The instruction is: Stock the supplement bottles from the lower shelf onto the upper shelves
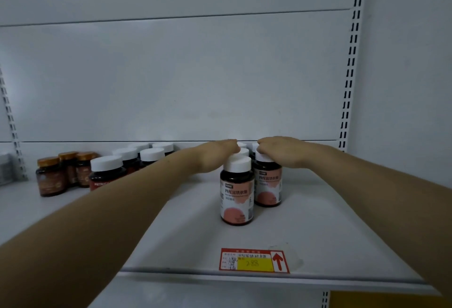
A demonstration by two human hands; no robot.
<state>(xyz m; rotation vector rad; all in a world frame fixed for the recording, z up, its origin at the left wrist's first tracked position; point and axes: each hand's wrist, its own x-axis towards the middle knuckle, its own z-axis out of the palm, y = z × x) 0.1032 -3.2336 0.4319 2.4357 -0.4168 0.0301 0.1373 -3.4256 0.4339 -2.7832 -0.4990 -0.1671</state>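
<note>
Dark supplement bottles with white caps and pink labels stand in a cluster on the white shelf (318,222). The front bottle (236,192) stands free. My left hand (216,155) reaches in from the left, and its fingers curl over the cap of a bottle (242,152) behind the front one; that bottle's body is hidden. From the right, my right hand (285,151) lies on the right bottle (267,185), fingertips curled over its cap. More caps show behind both hands.
A group of white-capped dark bottles (107,173) and three amber bottles with orange lids (50,178) stand at the left. A red and yellow price tag (254,260) sits on the shelf's front edge. Slotted uprights (352,63) flank the white back panel.
</note>
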